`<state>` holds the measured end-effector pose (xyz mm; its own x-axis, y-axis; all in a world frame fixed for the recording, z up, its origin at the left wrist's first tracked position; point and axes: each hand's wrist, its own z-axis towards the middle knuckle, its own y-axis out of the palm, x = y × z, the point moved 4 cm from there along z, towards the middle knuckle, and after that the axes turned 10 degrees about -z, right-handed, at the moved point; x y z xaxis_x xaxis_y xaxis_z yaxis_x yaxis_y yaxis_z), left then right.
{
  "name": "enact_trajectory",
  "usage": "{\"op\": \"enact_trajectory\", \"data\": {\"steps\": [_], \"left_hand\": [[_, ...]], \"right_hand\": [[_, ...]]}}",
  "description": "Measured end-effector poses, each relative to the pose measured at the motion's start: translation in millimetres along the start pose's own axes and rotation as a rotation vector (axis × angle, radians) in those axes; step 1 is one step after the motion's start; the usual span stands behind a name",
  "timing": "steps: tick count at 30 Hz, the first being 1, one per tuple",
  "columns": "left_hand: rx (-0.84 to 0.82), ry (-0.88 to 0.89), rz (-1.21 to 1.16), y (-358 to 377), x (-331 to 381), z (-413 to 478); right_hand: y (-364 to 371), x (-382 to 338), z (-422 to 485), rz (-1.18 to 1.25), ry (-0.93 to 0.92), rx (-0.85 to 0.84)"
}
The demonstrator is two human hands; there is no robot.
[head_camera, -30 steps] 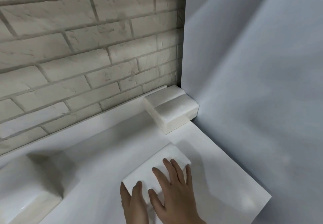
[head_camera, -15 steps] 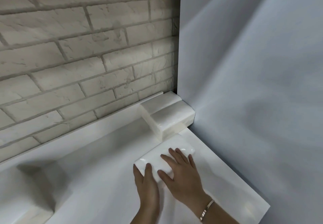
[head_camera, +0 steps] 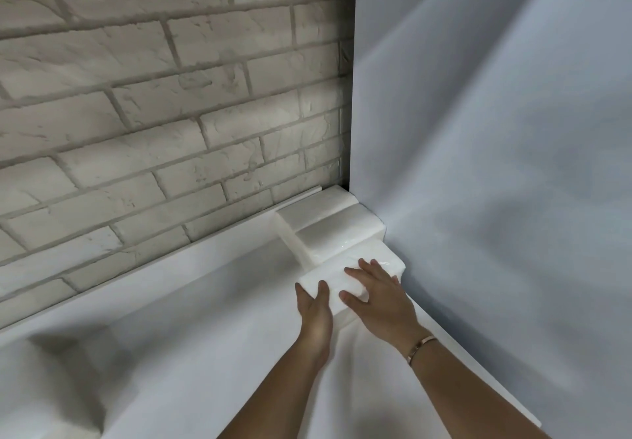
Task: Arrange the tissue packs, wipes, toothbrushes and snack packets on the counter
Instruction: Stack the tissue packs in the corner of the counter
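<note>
— Tissue pack in glossy white wrap, a flat soft rectangle, lies on the white counter near the back right corner, its far edge touching or just short of the two white packs stacked against the pale brick wall; I can't tell which.

— And the hands?

— Left hand cups the near left corner, thumb and fingers spread around the edge. Right hand lies flat on top, fingers splayed, pressing down — no pinch, nothing lifted.

— What could spoil it?

— I'd judge a hard shove: the slick wrap could skate under the flat palm and twist the pack askew, or nudge the stacked packs out of line. The plain grey side panel sits close on the right, so the wrist has little room.
</note>
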<state>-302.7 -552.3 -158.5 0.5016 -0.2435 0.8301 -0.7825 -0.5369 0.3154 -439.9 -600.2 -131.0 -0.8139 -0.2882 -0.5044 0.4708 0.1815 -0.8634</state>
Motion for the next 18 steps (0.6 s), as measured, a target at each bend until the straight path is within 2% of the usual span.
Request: {"op": "enact_trajectory", "data": {"steps": [4,18], "left_hand": [[-0.034,-0.012,0.023,7,-5,11],[0.012,-0.101,0.155,41,-4,30]], "right_hand": [[-1,12,9,0.021,0.010,-0.001],[-9,39,34,0.074,0.074,0.016]]}}
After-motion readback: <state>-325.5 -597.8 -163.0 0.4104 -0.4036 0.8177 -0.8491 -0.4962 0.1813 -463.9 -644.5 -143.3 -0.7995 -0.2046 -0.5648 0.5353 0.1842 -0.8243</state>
